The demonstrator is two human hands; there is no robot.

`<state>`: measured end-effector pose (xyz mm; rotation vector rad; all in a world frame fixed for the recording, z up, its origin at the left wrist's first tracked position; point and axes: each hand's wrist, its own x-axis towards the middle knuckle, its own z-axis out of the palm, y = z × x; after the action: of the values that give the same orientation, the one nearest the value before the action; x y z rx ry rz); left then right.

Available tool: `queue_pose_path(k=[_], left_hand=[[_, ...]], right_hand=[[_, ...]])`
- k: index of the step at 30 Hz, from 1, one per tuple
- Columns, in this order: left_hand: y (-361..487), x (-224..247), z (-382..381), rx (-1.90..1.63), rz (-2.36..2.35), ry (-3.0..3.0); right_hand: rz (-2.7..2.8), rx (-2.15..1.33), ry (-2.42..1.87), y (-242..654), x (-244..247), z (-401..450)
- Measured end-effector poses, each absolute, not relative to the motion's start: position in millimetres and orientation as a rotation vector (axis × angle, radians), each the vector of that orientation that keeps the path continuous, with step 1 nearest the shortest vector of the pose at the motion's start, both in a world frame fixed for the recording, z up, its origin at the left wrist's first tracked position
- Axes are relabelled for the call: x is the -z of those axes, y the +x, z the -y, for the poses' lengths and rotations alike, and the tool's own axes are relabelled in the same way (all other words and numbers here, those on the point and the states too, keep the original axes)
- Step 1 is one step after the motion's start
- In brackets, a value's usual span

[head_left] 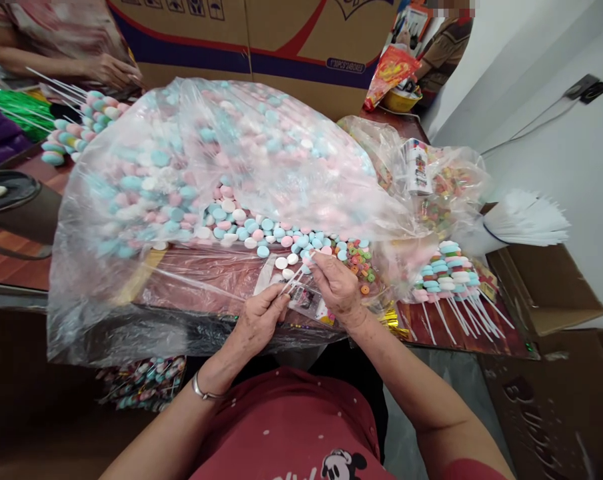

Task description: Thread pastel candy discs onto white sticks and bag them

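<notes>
My left hand is closed around thin white sticks that point up and to the right. At their far end my right hand is pinched on a small pale marshmallow, partly covered by the fingers. Round pink, blue and white marshmallows spill from a large clear plastic bag just beyond both hands. To the right of that spill lie small ring-shaped gummies in orange, green and red. Under the hands is a printed clear packet.
Finished-looking marshmallow skewers lie at the right, with others at the far left. A bundle of white sticks stands by an open carton. A dark mug is at left. Across the table, a person's hand shows near a big cardboard box.
</notes>
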<state>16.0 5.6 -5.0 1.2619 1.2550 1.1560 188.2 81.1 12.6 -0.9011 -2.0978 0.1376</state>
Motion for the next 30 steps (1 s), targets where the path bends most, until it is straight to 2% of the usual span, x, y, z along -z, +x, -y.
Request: queue_pose_path(k=[11,20,23,27,30], left_hand=[[18.9,1.6,-3.4,-1.207,-1.315,1.185],[18.6,2.3,-3.7,-1.265,-1.316,1.130],[19.3,0.6,-3.1,-1.268,-1.307,1.095],[19.8,-3.1,-2.2,-1.241,-1.322,1.100],[19.7,-4.5,-2.6,-1.236,-1.319,1.116]], right_hand=[[2.132,-0.266,-0.970,178.5,-15.8,-75.1],[2.345,-0.160,-0.880,170.3,-17.9,-50.9],[2.281,-0.050,-1.089,201.3,-29.5,-59.1],[2.297,0.096,-1.580,246.2,-37.0,-69.5],[2.377,0.203,-1.705,258.3,-31.4,-67.9]])
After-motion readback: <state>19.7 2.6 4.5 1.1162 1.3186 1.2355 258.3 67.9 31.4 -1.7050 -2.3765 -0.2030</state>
